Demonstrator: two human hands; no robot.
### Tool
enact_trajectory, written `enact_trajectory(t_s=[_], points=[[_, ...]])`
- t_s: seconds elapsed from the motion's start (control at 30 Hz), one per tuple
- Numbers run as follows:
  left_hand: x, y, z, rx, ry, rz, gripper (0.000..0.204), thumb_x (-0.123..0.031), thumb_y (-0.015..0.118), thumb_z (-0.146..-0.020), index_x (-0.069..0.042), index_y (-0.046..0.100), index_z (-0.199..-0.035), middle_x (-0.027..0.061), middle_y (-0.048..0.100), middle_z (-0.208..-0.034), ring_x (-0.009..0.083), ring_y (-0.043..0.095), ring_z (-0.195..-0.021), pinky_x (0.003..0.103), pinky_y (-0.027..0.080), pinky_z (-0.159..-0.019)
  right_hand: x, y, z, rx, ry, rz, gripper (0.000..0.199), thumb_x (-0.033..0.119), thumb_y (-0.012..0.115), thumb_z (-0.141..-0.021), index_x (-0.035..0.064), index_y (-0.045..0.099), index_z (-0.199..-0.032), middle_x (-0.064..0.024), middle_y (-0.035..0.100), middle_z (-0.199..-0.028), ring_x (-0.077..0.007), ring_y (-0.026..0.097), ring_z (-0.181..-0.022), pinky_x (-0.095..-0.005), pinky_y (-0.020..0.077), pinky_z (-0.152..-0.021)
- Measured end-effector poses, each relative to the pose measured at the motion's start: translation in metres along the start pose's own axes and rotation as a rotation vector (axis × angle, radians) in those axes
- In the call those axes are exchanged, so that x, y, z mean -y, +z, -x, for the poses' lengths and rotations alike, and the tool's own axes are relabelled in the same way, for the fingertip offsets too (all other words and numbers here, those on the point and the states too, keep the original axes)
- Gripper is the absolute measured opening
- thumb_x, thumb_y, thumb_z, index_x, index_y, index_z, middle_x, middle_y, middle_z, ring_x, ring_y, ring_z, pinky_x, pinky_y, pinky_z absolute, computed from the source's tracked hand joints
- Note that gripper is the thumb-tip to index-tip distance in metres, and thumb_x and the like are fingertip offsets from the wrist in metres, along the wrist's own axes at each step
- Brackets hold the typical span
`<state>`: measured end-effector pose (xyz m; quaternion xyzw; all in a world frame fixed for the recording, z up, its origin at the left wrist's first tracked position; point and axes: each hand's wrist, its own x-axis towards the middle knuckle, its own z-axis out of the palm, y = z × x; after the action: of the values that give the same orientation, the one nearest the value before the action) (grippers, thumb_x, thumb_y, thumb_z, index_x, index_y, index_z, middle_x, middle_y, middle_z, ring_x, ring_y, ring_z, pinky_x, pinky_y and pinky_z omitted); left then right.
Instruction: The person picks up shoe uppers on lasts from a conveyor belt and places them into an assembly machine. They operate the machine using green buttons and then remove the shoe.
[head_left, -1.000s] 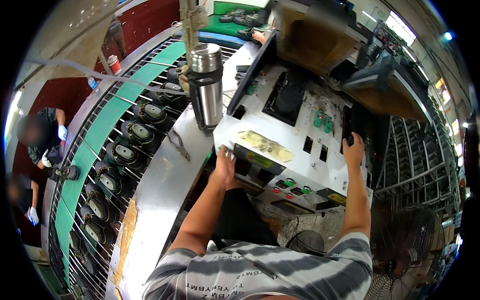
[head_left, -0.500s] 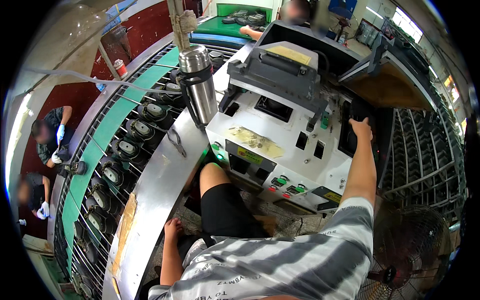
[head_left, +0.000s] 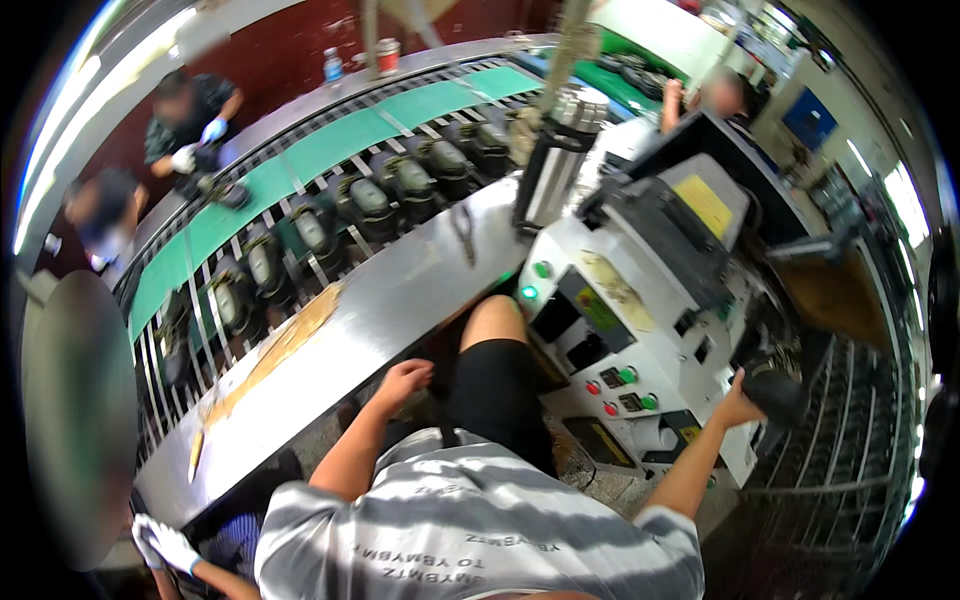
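My right hand [head_left: 738,404] is closed on a dark shoe [head_left: 776,396] at the right side of the white machine [head_left: 655,345]; the fingers are partly hidden behind it. The shoe's sole end faces me, and its far end is lost among the machine's dark parts. My left hand [head_left: 404,381] hovers beside my thigh near the metal table edge, its fingers loosely bent and apart, with nothing visible in them.
Several shoes [head_left: 312,230] sit on the roller conveyor [head_left: 225,310] with a green belt [head_left: 345,130]. A steel flask [head_left: 560,160], pliers [head_left: 464,235] and a yellow-handled tool [head_left: 196,455] rest on the metal table [head_left: 390,300]. Co-workers are at far left, far right and lower left.
My view has swung right and closer to the table. My right hand has come back toward me with the dark shoe. My left hand has risen and moved forward.
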<state>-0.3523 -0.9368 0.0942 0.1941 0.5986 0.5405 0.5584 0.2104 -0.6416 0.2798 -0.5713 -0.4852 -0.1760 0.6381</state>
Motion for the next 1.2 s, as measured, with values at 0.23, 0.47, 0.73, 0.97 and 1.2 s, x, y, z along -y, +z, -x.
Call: enact_trajectory(t_s=[0.23, 0.47, 0.73, 0.97, 1.2], points=[[-0.091, 0.087, 0.016, 0.664, 0.423, 0.117, 0.061, -0.021, 0.066, -0.090, -0.004, 0.038, -0.141, 0.0128, 0.049, -0.136, 0.0210, 0.047, -0.126, 0.036, 0.038, -0.105, 0.134, -0.036, 0.104, 0.847, 0.531, -0.122, 0.061, 0.038, 0.084, -0.069, -0.0087, 0.065, -0.103, -0.0122, 0.068, -0.097, -0.0220, 0.062, -0.087, -0.0348, 0.0490, -0.081], [-0.138, -0.006, 0.087, 0.483, 0.304, 1.129, 0.076, -0.034, 0.067, -0.067, 0.000, 0.049, -0.133, 0.0194, 0.058, -0.126, 0.0353, 0.058, -0.112, 0.048, 0.044, -0.100, 0.391, -0.024, 0.142, 1.932, -0.399, -0.931, 0.087, 0.050, 0.081, -0.066, -0.0024, 0.051, -0.129, -0.0154, 0.055, -0.126, -0.0265, 0.052, -0.116, -0.0369, 0.0394, -0.100], [-0.004, -0.212, 0.191, -0.385, 0.876, 1.185, 0.075, -0.035, 0.057, -0.072, 0.005, 0.045, -0.134, 0.0226, 0.054, -0.130, 0.0377, 0.054, -0.118, 0.048, 0.043, -0.103, 0.286, 0.060, 0.282, 1.932, 0.166, -0.699, 0.042, 0.017, 0.072, -0.081, -0.0008, 0.058, -0.116, -0.0121, 0.065, -0.107, -0.0215, 0.061, -0.100, -0.0337, 0.0464, -0.091], [-0.047, -0.405, 0.210, -0.985, 0.879, 0.928, 0.036, -0.019, 0.057, -0.080, 0.006, 0.057, -0.105, 0.0189, 0.065, -0.100, 0.0341, 0.065, -0.091, 0.047, 0.053, -0.087, 0.061, 0.018, 0.352, 1.782, 0.128, -0.006, 0.024, 0.017, 0.061, -0.089, -0.0027, 0.063, -0.102, -0.0149, 0.067, -0.095, -0.0218, 0.064, -0.087, -0.0352, 0.0492, -0.082], [-0.068, -0.496, 0.145, -1.384, 0.596, -0.373, 0.065, -0.011, 0.071, -0.070, 0.002, 0.052, -0.131, 0.0098, 0.065, -0.105, 0.0155, 0.061, -0.090, 0.029, 0.048, -0.082, -0.066, -0.040, 0.408, 1.852, 0.213, 0.365, 0.033, 0.030, 0.054, -0.094, 0.0015, 0.065, -0.106, -0.0188, 0.067, -0.099, -0.0338, 0.064, -0.086, -0.0419, 0.0499, -0.079]])
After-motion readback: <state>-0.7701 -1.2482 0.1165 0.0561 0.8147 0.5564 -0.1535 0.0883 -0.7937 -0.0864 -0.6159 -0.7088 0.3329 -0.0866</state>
